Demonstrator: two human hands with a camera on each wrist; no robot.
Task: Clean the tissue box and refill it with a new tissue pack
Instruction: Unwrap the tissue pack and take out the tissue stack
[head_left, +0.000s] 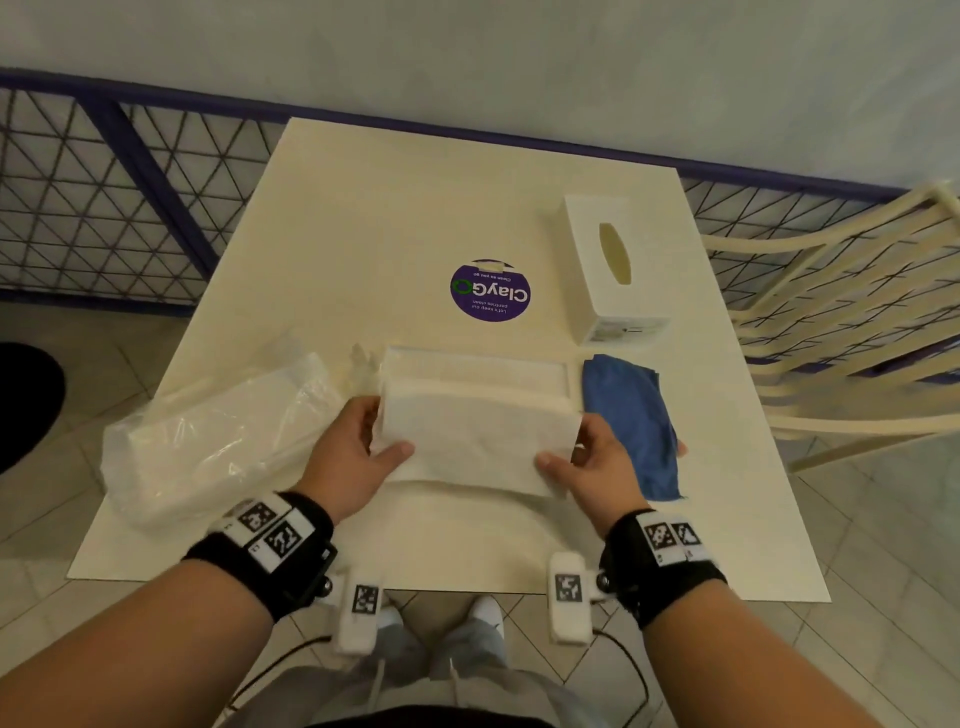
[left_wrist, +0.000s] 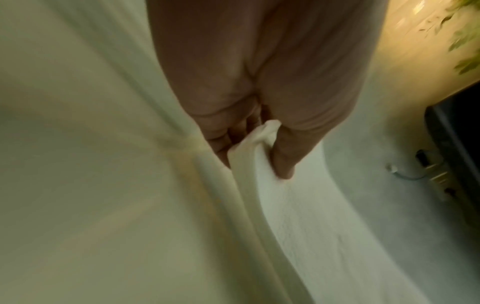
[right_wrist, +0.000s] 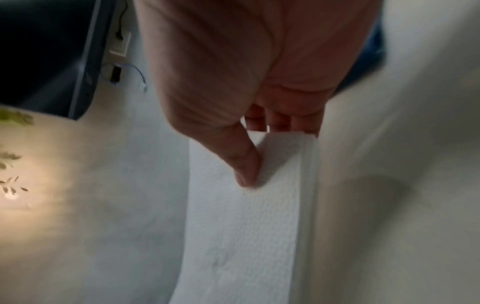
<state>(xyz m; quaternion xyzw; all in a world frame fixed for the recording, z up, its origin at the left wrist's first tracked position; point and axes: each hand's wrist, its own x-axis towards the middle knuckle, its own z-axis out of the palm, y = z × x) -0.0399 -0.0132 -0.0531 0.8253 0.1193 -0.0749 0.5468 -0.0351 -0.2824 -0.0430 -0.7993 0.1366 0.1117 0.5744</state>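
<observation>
A white stack of tissues (head_left: 480, 441) is held just above the cream table, in front of a shallow white tray-like box base (head_left: 475, 366). My left hand (head_left: 358, 447) grips the stack's left end, thumb on top and fingers underneath (left_wrist: 259, 144). At the right end my right hand (head_left: 587, 462) pinches the stack (right_wrist: 259, 205) the same way. The white tissue box cover (head_left: 608, 270) with its oval slot lies apart at the back right. A crumpled clear plastic wrapper (head_left: 218, 441) lies to the left.
A blue cloth (head_left: 631, 421) lies right of the stack, partly under my right hand. A purple round sticker (head_left: 490, 291) marks the table (head_left: 363, 234) centre. A cream slatted chair (head_left: 841, 322) stands at the right, a wire mesh fence behind.
</observation>
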